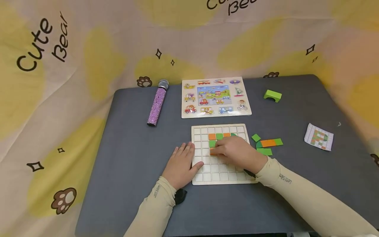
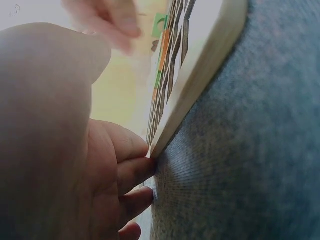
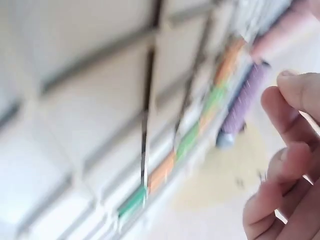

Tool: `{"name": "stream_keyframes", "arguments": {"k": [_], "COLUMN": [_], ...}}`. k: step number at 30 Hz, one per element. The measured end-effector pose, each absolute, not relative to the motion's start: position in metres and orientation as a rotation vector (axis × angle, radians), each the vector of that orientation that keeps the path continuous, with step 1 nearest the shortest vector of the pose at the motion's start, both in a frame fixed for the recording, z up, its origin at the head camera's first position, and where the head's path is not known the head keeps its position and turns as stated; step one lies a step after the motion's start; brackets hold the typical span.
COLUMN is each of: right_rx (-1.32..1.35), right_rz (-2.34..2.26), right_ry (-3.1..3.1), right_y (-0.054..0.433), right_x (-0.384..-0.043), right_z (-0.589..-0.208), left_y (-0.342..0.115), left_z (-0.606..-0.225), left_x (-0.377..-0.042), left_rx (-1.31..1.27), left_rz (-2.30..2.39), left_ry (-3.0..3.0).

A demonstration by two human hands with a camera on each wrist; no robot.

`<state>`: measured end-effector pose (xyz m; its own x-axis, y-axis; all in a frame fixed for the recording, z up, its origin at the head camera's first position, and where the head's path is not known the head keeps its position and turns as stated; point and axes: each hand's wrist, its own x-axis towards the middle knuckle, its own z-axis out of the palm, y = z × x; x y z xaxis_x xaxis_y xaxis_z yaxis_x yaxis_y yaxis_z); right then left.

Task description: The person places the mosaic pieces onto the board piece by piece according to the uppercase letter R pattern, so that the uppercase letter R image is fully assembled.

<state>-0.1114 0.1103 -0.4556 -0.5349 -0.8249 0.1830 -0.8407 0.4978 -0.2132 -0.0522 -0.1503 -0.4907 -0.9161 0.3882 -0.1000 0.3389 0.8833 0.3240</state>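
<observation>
My left hand (image 1: pixel 180 166) lies flat with fingers spread at the left edge of a white wooden grid board (image 1: pixel 211 177); in the left wrist view its fingertips (image 2: pixel 145 167) meet the board's side. The right hand (image 1: pixel 239 150) is over the board, partly hiding the tiles. Its fingertips are right by an orange tile (image 1: pixel 212 153), below a green tile (image 1: pixel 212 144). A row of orange and green square tiles (image 1: pixel 212 136) ends in a dark green rounded piece (image 1: pixel 234 134). In the right wrist view, thumb and index come close with nothing visible between them.
Right of the board lie loose green tiles (image 1: pixel 264 151) and an orange strip (image 1: pixel 268 143). A pattern card (image 1: pixel 319 136) and a green arch block (image 1: pixel 272 95) are farther right. Behind stand a picture puzzle (image 1: pixel 214 95) and a purple glittery microphone (image 1: pixel 157 105).
</observation>
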Motion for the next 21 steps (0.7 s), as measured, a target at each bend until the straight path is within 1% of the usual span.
{"name": "stream_keyframes", "arguments": {"k": [3, 7, 10, 13, 15, 21], "right_rx": [1.357, 1.109, 0.899, 0.735, 0.677, 0.683], "right_rz": [0.503, 0.475, 0.434, 0.414, 0.412, 0.387], "right_ry": [-2.697, -2.757, -2.83, -2.962, -3.063, -3.211], "right_y": [0.132, 0.182, 0.221, 0.248, 0.258, 0.272], "right_x": [-0.113, -0.116, -0.113, -0.11, -0.11, -0.112], "right_z": [-0.445, -0.434, -0.432, -0.433, -0.438, -0.453], "left_y": [-0.153, -0.152, -0.15, -0.15, -0.15, -0.153], "left_z": [-0.49, -0.489, -0.489, -0.489, -0.489, -0.491], "left_x": [-0.05, -0.052, -0.053, -0.053, -0.052, -0.051], "left_rx": [0.537, 0.54, 0.56, 0.577, 0.571, 0.552], "left_rz": [0.474, 0.464, 0.452, 0.468, 0.472, 0.484], "left_ry": [2.887, 2.887, 2.88, 2.877, 2.869, 2.865]}}
